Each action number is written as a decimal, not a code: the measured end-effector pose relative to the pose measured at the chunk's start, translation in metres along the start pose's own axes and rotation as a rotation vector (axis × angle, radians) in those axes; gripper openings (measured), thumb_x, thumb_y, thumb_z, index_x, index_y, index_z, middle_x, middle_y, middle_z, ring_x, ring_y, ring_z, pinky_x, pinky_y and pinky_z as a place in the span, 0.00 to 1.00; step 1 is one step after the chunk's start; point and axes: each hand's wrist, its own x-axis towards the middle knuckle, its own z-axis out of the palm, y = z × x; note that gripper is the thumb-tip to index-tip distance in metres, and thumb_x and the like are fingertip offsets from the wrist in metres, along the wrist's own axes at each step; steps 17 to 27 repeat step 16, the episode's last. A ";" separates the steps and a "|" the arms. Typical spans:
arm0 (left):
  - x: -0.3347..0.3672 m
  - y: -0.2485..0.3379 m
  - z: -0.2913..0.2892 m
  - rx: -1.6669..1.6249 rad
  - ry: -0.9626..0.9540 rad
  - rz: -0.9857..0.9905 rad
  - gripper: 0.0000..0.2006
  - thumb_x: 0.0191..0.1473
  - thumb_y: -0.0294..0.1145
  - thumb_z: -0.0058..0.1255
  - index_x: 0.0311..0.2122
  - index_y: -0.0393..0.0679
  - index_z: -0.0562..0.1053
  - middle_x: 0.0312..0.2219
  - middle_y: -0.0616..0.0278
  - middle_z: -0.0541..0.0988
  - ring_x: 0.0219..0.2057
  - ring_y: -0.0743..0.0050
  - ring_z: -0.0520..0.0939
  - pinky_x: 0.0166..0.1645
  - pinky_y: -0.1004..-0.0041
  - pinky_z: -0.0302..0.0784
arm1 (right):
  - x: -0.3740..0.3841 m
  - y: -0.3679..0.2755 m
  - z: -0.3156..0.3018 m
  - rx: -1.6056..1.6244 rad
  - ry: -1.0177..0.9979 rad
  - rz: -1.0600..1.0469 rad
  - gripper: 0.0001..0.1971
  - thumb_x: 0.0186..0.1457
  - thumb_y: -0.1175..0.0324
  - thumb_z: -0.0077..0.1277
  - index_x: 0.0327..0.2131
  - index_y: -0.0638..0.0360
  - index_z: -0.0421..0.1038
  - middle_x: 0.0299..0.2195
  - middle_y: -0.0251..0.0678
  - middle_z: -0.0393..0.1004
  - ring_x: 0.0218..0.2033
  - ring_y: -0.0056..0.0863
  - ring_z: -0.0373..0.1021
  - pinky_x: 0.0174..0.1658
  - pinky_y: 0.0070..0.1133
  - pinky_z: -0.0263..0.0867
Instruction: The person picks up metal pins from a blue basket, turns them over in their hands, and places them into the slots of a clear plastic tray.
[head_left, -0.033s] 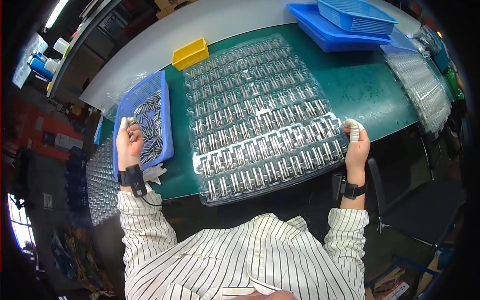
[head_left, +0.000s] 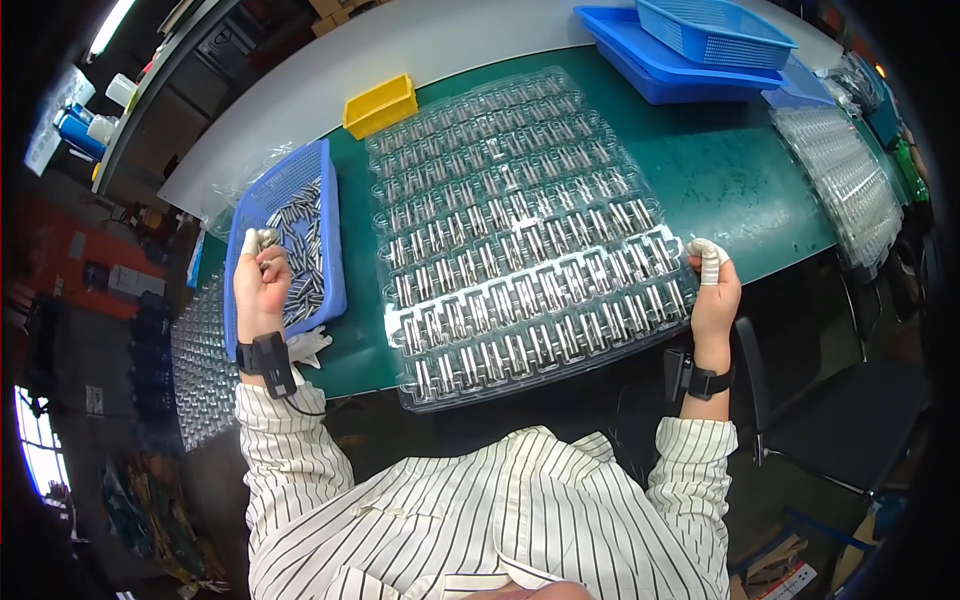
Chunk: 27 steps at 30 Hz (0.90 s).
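My left hand (head_left: 262, 285) is above the near left part of a blue basket (head_left: 332, 230) heaped with short metal pins (head_left: 305, 225). Its fingers are curled in, with thumb and forefinger drawn together. Whatever lies between them is too small to name. My right hand (head_left: 714, 285) is closed beside the right edge of a clear plastic tray (head_left: 430, 385), a white covering on its forefinger. Its fingertips meet close to that edge, and what they hold is hidden. Rows of metal pins (head_left: 490, 362) lie in the tray's slots.
A yellow bin (head_left: 380, 108) stands behind the tray on the green table (head_left: 720, 215). Stacked blue baskets (head_left: 690, 75) occupy the far right. More clear trays (head_left: 850, 185) lie at the right end, others (head_left: 205, 360) at the left. A black chair (head_left: 840, 420) stands at lower right.
My left hand has shifted very slightly, its fingertips a little farther up and to the right. My right hand and the tray stay in place.
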 end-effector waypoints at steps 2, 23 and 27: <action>-0.013 -0.026 0.032 0.040 -0.023 -0.021 0.10 0.58 0.34 0.42 0.31 0.38 0.64 0.16 0.71 0.61 0.14 0.91 0.59 0.12 0.89 0.47 | 0.003 0.003 0.005 0.015 0.003 0.005 0.15 0.60 0.63 0.41 0.38 0.67 0.70 0.33 0.33 0.74 0.32 0.19 0.67 0.40 0.17 0.64; 0.056 -0.226 0.137 0.425 -0.299 -0.538 0.11 0.56 0.41 0.46 0.34 0.45 0.66 0.27 0.67 0.71 0.15 0.86 0.62 0.12 0.85 0.51 | 0.064 0.054 0.049 0.019 -0.025 -0.016 0.15 0.62 0.63 0.38 0.38 0.66 0.69 0.36 0.36 0.73 0.36 0.19 0.67 0.44 0.19 0.62; 0.056 -0.226 0.137 0.425 -0.299 -0.538 0.11 0.56 0.41 0.46 0.34 0.45 0.66 0.27 0.67 0.71 0.15 0.86 0.62 0.12 0.85 0.51 | 0.064 0.054 0.049 0.019 -0.025 -0.016 0.15 0.62 0.63 0.38 0.38 0.66 0.69 0.36 0.36 0.73 0.36 0.19 0.67 0.44 0.19 0.62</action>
